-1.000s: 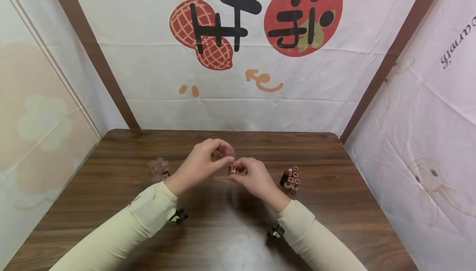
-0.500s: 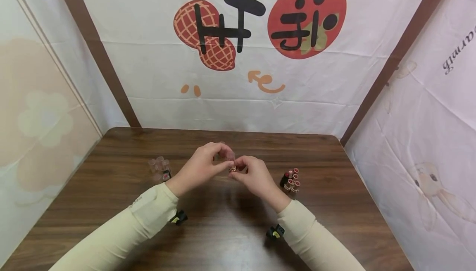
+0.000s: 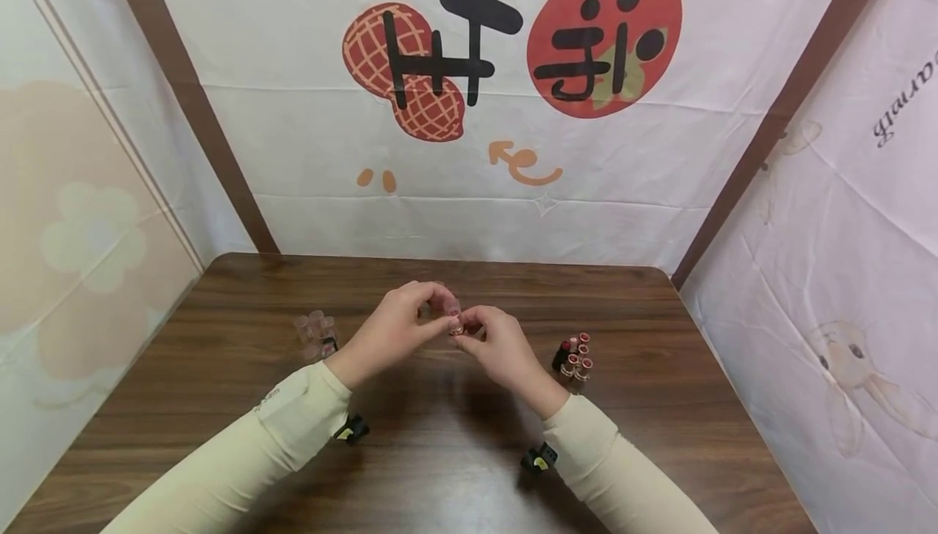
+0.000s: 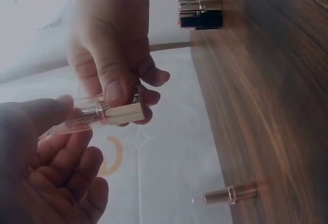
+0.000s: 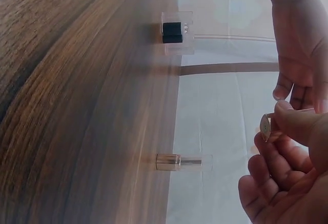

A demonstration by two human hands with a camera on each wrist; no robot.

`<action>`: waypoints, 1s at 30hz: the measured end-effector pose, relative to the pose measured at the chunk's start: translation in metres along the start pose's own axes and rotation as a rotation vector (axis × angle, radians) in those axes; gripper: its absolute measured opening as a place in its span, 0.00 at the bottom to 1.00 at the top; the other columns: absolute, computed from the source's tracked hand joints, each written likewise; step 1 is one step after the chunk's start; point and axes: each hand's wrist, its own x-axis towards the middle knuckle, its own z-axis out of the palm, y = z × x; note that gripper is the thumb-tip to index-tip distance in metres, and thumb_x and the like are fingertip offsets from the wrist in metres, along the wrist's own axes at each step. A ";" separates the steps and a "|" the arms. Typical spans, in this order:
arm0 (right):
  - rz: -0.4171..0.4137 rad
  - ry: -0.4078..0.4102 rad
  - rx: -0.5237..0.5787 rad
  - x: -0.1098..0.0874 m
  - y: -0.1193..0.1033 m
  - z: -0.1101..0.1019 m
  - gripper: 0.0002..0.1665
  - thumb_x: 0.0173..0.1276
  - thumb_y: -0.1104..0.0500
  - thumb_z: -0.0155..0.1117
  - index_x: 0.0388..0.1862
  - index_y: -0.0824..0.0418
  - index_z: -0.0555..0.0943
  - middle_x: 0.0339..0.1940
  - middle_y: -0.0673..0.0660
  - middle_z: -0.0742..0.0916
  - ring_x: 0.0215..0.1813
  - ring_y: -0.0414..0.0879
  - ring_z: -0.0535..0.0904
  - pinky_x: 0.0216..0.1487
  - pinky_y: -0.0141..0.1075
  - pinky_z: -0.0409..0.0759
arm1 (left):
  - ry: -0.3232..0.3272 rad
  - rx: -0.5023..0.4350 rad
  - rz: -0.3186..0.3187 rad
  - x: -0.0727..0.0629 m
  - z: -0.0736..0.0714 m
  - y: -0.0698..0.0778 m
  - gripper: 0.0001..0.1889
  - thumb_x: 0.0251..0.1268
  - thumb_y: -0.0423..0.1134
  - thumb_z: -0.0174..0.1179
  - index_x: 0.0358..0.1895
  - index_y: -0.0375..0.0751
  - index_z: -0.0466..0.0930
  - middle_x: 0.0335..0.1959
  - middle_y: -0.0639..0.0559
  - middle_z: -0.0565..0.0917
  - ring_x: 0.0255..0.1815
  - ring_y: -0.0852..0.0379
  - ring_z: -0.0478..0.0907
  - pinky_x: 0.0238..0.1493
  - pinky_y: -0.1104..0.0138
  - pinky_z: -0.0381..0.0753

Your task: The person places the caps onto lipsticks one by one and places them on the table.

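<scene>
In the head view my two hands meet above the middle of the table around one lipstick (image 3: 456,326). My left hand (image 3: 399,321) pinches its clear cap (image 4: 77,120) between thumb and fingers. Gripping the gold base (image 4: 125,114) is my right hand (image 3: 501,347), thumb on one side and fingers behind. The left wrist view shows the clear cap around the reddish bullet, up against the gold collar. From the right wrist view the flat end of the base shows at the right fingertips, and most of the lipstick is hidden by the hand.
Another gold lipstick with a clear top (image 5: 179,162) stands upright on the table beyond the hands. At right, several uncapped lipsticks (image 3: 573,359) stand grouped. Several clear caps (image 3: 315,326) and a black piece (image 3: 329,344) are at left. Cloth walls surround the wooden table (image 3: 454,469).
The clear cap, held above the lipstick a second ago, has come down over it. Both hands stay in nearly the same place, and the groups on the table are unmoved.
</scene>
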 end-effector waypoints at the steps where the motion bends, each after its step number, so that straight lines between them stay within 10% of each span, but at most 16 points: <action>1: -0.003 -0.001 0.002 0.000 0.000 0.000 0.10 0.68 0.55 0.75 0.46 0.53 0.86 0.42 0.47 0.86 0.41 0.39 0.81 0.40 0.32 0.81 | -0.003 -0.001 -0.001 0.000 0.000 -0.001 0.06 0.67 0.45 0.70 0.41 0.58 0.82 0.39 0.64 0.82 0.46 0.57 0.79 0.47 0.59 0.76; 30: 0.018 -0.035 -0.030 0.022 0.011 -0.003 0.12 0.66 0.50 0.76 0.42 0.52 0.84 0.38 0.47 0.86 0.40 0.39 0.81 0.42 0.35 0.81 | 0.004 0.066 -0.070 -0.006 0.000 -0.016 0.15 0.68 0.47 0.70 0.54 0.50 0.84 0.48 0.59 0.86 0.53 0.57 0.78 0.53 0.56 0.78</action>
